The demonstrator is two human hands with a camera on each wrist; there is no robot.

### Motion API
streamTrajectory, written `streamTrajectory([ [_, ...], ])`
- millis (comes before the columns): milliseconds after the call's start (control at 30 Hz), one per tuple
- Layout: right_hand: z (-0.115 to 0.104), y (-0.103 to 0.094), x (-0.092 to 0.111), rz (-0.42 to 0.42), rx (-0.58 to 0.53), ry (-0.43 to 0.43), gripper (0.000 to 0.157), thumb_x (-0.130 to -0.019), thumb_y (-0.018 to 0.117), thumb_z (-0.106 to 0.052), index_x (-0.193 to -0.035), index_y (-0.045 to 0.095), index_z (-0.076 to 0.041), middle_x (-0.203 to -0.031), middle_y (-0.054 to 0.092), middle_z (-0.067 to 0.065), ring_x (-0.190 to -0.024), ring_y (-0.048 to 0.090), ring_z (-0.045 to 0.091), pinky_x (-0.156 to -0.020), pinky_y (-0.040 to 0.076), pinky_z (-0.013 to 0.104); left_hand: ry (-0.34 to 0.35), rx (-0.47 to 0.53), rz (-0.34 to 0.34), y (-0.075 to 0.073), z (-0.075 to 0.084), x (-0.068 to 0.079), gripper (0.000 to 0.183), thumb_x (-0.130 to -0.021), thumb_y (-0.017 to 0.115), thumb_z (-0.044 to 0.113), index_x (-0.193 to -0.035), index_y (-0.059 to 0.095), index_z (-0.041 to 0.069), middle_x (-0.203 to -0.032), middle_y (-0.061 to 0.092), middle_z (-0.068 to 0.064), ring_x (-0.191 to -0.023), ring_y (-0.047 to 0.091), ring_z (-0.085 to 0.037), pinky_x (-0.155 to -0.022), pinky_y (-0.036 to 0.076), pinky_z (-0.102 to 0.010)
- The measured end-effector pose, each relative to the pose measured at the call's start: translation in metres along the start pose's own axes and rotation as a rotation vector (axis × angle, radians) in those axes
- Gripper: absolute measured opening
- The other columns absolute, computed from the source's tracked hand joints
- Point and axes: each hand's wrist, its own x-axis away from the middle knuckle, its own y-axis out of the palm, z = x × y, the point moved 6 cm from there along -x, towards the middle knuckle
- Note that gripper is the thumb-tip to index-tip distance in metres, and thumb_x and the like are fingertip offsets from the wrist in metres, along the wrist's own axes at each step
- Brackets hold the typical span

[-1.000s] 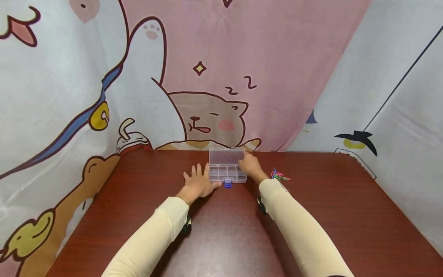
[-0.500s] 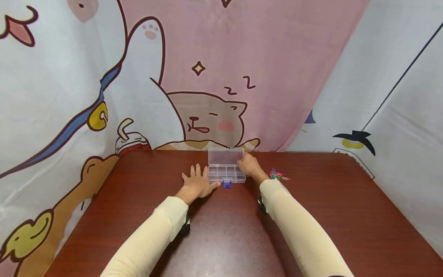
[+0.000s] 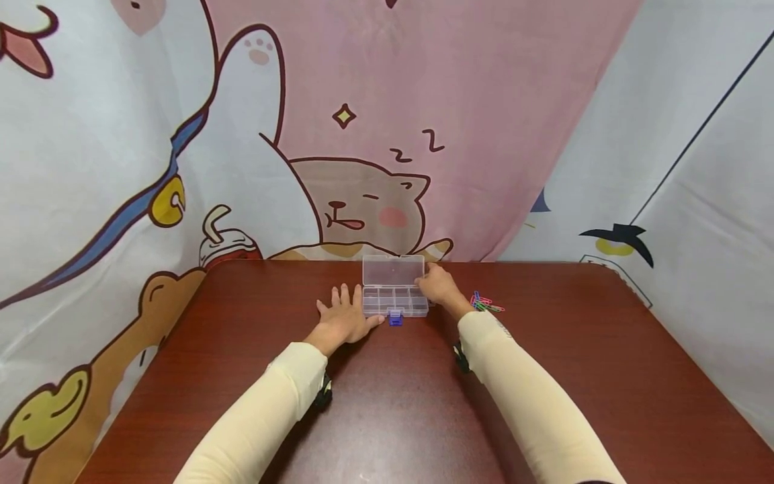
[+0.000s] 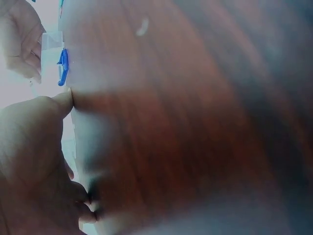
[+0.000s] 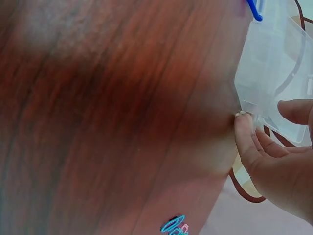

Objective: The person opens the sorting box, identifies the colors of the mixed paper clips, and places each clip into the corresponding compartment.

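A clear plastic compartment box (image 3: 395,302) sits at the far middle of the table, its lid (image 3: 393,271) raised and its blue latch (image 3: 396,320) toward me. My left hand (image 3: 345,319) rests on the table along the box's left side, fingers spread and thumb tip beside the front corner. At the right side is my right hand (image 3: 440,286). The right wrist view shows its fingertips (image 5: 243,117) at the box's lower corner, with the thumb (image 5: 296,110) apart from them and overlapping the lid. Colored paper clips (image 3: 486,302) lie to the right of this hand.
The reddish-brown table (image 3: 396,410) extends in front of the box and to both sides. Behind its far edge hangs a cartoon-printed cloth (image 3: 484,121). Several paper clips (image 5: 174,225) also show low in the right wrist view.
The head view has shifted slightly. The right hand's index finger looks a little more raised beside the lid. Left hand, box and paper clips keep their places on the table.
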Motion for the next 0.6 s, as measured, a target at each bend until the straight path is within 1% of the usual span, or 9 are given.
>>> streamTrajectory([
  [67,-0.001,-0.003,0.0,-0.009,-0.005,0.005,0.055,-0.092,0.059,-0.02,-0.139,0.044,0.005,-0.114,0.066,0.023,-0.108,0.059,0.038,-0.096,0.046,0.049,0.001,0.001,0.0,0.0,0.0,0.0,0.095,-0.091,0.037,0.073,-0.158,0.01,0.011,-0.161,0.009,-0.023,-0.148,0.009,-0.041,-0.11,0.013,-0.07],
  [167,-0.002,-0.011,0.001,-0.03,-0.005,0.006,0.061,-0.092,0.059,-0.021,-0.142,0.038,0.007,-0.109,0.066,0.022,-0.103,0.06,0.036,-0.093,0.047,0.047,0.004,0.003,-0.002,0.0,-0.001,0.001,0.094,-0.091,0.036,0.073,-0.158,0.01,0.012,-0.161,0.009,-0.023,-0.148,0.008,-0.04,-0.11,0.013,-0.07],
  [200,-0.003,-0.015,0.002,-0.034,0.003,-0.006,0.064,-0.092,0.059,-0.022,-0.143,0.036,0.008,-0.108,0.067,0.022,-0.104,0.06,0.036,-0.094,0.047,0.046,0.004,0.004,-0.001,-0.001,-0.001,0.002,0.094,-0.091,0.036,0.073,-0.158,0.011,0.012,-0.161,0.008,-0.023,-0.148,0.008,-0.04,-0.11,0.013,-0.07],
  [300,-0.003,-0.034,0.006,-0.042,0.009,-0.026,0.057,-0.093,0.058,-0.023,-0.137,0.042,0.01,-0.111,0.066,0.023,-0.106,0.059,0.038,-0.095,0.045,0.047,0.007,0.007,-0.001,-0.001,0.0,0.001,0.093,-0.091,0.036,0.072,-0.158,0.012,0.012,-0.161,0.008,-0.023,-0.148,0.007,-0.041,-0.11,0.012,-0.07],
  [333,-0.003,-0.041,0.007,-0.041,0.011,-0.032,0.054,-0.093,0.058,-0.024,-0.134,0.045,0.01,-0.113,0.065,0.023,-0.108,0.058,0.038,-0.097,0.044,0.048,0.007,0.009,-0.001,-0.002,0.0,0.002,0.093,-0.091,0.036,0.072,-0.158,0.012,0.012,-0.161,0.008,-0.023,-0.148,0.007,-0.041,-0.11,0.012,-0.07],
  [433,-0.001,-0.063,0.011,-0.037,0.041,-0.05,0.055,-0.094,0.057,-0.025,-0.135,0.044,0.009,-0.122,0.061,0.026,-0.118,0.054,0.041,-0.102,0.041,0.05,0.004,0.011,-0.007,-0.003,0.0,0.003,0.092,-0.092,0.036,0.072,-0.158,0.012,0.013,-0.161,0.007,-0.023,-0.148,0.006,-0.041,-0.11,0.011,-0.07],
  [533,0.003,-0.081,0.013,-0.061,0.072,-0.054,0.065,-0.096,0.055,-0.027,-0.145,0.033,0.009,-0.133,0.055,0.028,-0.128,0.048,0.043,-0.108,0.036,0.052,0.003,0.016,-0.014,-0.003,-0.001,0.004,0.092,-0.092,0.036,0.072,-0.158,0.011,0.013,-0.161,0.006,-0.022,-0.148,0.005,-0.041,-0.11,0.011,-0.071],
  [600,0.007,-0.09,0.015,-0.086,0.082,-0.054,0.071,-0.097,0.054,-0.029,-0.149,0.025,0.01,-0.137,0.051,0.03,-0.13,0.045,0.043,-0.109,0.034,0.052,0.006,0.022,-0.016,-0.003,-0.001,0.004,0.092,-0.092,0.036,0.072,-0.158,0.011,0.013,-0.161,0.006,-0.023,-0.148,0.005,-0.041,-0.11,0.01,-0.071],
])
